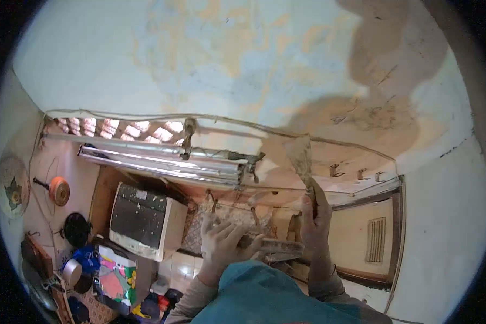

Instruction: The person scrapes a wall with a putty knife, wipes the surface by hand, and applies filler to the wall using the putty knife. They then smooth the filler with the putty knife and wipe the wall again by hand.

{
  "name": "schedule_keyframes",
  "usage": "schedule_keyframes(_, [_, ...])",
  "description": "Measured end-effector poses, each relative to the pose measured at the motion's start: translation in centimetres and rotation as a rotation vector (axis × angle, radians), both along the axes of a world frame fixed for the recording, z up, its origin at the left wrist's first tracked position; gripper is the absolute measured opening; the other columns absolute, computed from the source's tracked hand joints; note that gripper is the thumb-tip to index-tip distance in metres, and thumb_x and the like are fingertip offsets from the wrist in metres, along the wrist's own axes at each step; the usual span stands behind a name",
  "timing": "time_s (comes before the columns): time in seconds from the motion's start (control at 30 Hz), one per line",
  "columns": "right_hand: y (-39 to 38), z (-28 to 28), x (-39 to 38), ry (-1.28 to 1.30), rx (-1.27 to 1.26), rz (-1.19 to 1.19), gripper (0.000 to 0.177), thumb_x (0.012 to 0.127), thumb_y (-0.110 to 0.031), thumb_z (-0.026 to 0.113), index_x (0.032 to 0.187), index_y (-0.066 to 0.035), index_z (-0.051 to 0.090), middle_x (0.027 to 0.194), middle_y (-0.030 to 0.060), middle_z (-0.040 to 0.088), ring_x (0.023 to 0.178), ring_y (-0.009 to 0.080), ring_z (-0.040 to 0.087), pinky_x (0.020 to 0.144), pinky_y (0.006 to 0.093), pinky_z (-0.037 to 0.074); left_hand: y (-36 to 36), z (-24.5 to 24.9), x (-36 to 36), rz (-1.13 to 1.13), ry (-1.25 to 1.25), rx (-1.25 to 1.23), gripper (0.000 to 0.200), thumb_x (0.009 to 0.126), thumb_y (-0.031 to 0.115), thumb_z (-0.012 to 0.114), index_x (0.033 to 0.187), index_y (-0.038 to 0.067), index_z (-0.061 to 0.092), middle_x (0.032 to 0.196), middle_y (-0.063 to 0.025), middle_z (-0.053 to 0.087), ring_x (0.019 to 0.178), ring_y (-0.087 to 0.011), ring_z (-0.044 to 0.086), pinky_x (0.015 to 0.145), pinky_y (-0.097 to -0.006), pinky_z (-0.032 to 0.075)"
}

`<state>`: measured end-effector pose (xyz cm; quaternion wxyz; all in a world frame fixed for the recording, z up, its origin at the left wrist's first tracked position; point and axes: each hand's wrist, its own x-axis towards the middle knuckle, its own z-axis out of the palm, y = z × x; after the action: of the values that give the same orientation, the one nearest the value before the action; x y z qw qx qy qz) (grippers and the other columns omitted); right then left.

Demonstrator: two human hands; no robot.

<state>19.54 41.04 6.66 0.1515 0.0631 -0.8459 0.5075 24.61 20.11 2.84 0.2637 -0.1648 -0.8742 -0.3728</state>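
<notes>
My right hand is closed around the handle of a putty knife. Its broad, smeared blade points up and overlaps the lower edge of the patchy painted surface. My left hand is lower and to the left, dusty, with fingers spread and nothing visibly gripped. Behind its fingertips shows a pale ledge. Tan and bluish patches mark the painted surface, and a large shadow falls across its right side.
A cable runs along the surface's edge, above a tube light fixture. Below left stands a washing machine with debris on its lid. Pans, including an orange one, hang at far left. A framed doorway is at right.
</notes>
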Motion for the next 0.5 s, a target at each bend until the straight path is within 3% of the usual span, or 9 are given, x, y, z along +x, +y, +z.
schedule_keyframes(0.07, [-0.1,0.8,-2.0,0.052,0.018,0.045,0.042,0.103,-0.012,0.047,0.142,0.003,0.046,0.072,-0.0031,0.035,0.062,0.0063,0.027,0.055,0.0233,0.026,0.1,-0.6,0.3,0.081,-0.074,-0.027,0.024,0.075,0.035,0.077,0.070,0.017,0.062,0.062,0.0010,0.061,0.057,-0.0143,0.061,0.080,-0.0381,0.040])
schedule_keyframes(0.1, [-0.8,1.6,-3.1,0.115,-0.022,0.067,0.045,0.102,-0.012,0.048,0.144,0.002,0.044,0.072,-0.0027,0.035,0.062,0.0064,0.026,0.054,0.0235,0.026,0.3,-0.7,0.1,0.125,0.004,-0.031,0.020,0.075,0.031,0.075,0.068,0.018,0.061,0.061,0.0017,0.061,0.058,-0.0127,0.061,0.079,-0.0377,0.039])
schedule_keyframes(0.2, [-1.5,3.5,-6.2,0.251,-0.019,0.127,0.048,0.100,-0.008,0.051,0.147,-0.001,0.043,0.071,-0.0016,0.038,0.060,0.0065,0.028,0.053,0.0233,0.027,0.6,-1.4,0.2,0.149,0.033,-0.008,0.019,0.075,0.031,0.074,0.069,0.019,0.062,0.060,0.0025,0.060,0.058,-0.0122,0.062,0.080,-0.0386,0.039])
schedule_keyframes(0.3, [-3.6,5.8,-8.9,0.373,0.131,0.150,0.042,0.096,-0.005,0.058,0.138,-0.003,0.056,0.076,0.0029,0.053,0.060,0.0080,0.041,0.052,0.0249,0.037,0.3,-1.5,0.3,0.177,0.090,-0.067,0.018,0.077,0.033,0.070,0.068,0.019,0.062,0.059,0.0030,0.059,0.056,-0.0115,0.060,0.077,-0.0375,0.039])
schedule_keyframes(0.4, [-5.7,6.3,-12.3,0.598,0.213,0.177,0.038,0.094,-0.004,0.060,0.132,-0.002,0.062,0.076,0.0052,0.054,0.060,0.0103,0.044,0.054,0.0263,0.040,0.2,-0.9,-0.2,0.176,0.131,-0.014,0.019,0.077,0.033,0.068,0.066,0.019,0.061,0.057,0.0040,0.057,0.051,-0.0117,0.054,0.072,-0.0366,0.039])
schedule_keyframes(0.47, [-7.2,6.8,-13.7,0.572,0.219,0.176,0.038,0.090,0.001,0.062,0.128,-0.001,0.065,0.074,0.0067,0.052,0.059,0.0118,0.046,0.053,0.0254,0.040,0.2,-1.6,0.1,0.176,0.144,-0.032,0.020,0.078,0.033,0.067,0.066,0.018,0.060,0.056,0.0044,0.054,0.050,-0.0128,0.050,0.069,-0.0372,0.038])
schedule_keyframes(0.5, [-7.8,6.7,-14.4,0.601,0.216,0.171,0.041,0.089,0.000,0.064,0.129,-0.004,0.064,0.070,0.0080,0.050,0.058,0.0159,0.048,0.053,0.0297,0.042,0.2,-1.9,0.3,0.172,0.148,-0.030,0.020,0.078,0.033,0.067,0.066,0.018,0.060,0.056,0.0044,0.054,0.050,-0.0128,0.050,0.069,-0.0372,0.038])
